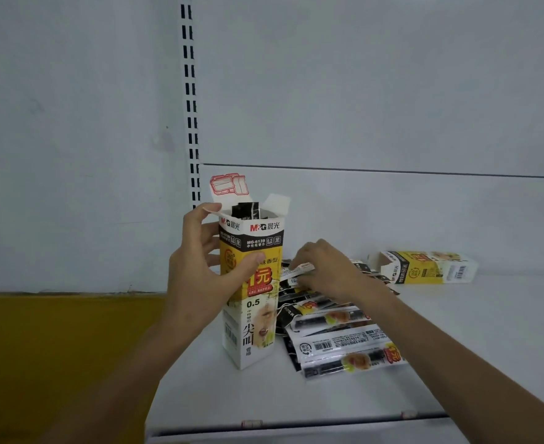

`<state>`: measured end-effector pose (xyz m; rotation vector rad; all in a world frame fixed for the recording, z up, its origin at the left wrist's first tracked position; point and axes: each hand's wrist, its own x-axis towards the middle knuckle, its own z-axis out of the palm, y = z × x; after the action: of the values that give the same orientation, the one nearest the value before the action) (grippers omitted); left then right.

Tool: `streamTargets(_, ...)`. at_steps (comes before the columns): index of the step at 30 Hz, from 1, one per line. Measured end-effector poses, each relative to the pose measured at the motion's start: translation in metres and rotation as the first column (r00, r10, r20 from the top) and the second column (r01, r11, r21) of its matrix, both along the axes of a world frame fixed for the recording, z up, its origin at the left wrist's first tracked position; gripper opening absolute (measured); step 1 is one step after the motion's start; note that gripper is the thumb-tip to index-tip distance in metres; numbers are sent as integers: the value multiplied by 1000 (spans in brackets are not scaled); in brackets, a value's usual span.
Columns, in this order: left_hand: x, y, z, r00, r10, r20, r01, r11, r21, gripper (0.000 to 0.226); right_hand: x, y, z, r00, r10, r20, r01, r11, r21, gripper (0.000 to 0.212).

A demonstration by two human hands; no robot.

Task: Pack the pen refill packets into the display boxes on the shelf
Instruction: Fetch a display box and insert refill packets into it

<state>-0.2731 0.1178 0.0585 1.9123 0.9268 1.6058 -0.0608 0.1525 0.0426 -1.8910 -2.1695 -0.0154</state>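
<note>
Steadying the part-filled upright box (258, 315), left hand (197, 277) wraps it; right hand (325, 270) pinches one packet (301, 267); pile (338, 341) unpacked, far box (427, 267) seemingly empty.

We find one display box (251, 293) standing upright on the white shelf (456, 347), top flaps open with dark packet ends (246, 210) poking out, the left hand (197, 270) gripping its upper half. Just right of it sprawls an overlapping pile of refill packets (338, 334) (black, white and yellow, some face down), the right hand (325, 270) pinching one packet (301, 270) at its far edge. A second display box (424, 267) lies on its side farther right, open end toward the pile.
</note>
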Motion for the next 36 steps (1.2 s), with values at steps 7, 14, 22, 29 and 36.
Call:
streamTargets(7, -8, 2, 1, 999, 29, -25, -28, 999, 25, 47, 5, -3, 10, 994, 44, 101, -49, 998, 41, 25)
streamTargets(14, -18, 11, 10, 960, 200, -197, -141, 951, 275, 54, 29, 14, 14, 987, -118, -105, 133, 980, 150, 19)
streamTargets(22, -21, 10, 19, 919, 192, -345, -90, 953, 290, 56, 37, 22, -3, 984, -138, -111, 132, 989, -64, 49)
streamTargets(29, -23, 9, 25, 909, 142, -392, -31, 961, 275, 58, 32, 18, 14, 985, 9, -171, 12, 992, 124, 14)
streamTargets(36, -25, 4, 45, 886, 112, -449, -39, 985, 169, 55, 3, -14, 76, 860, 199, -470, 45, 888, 457, 38)
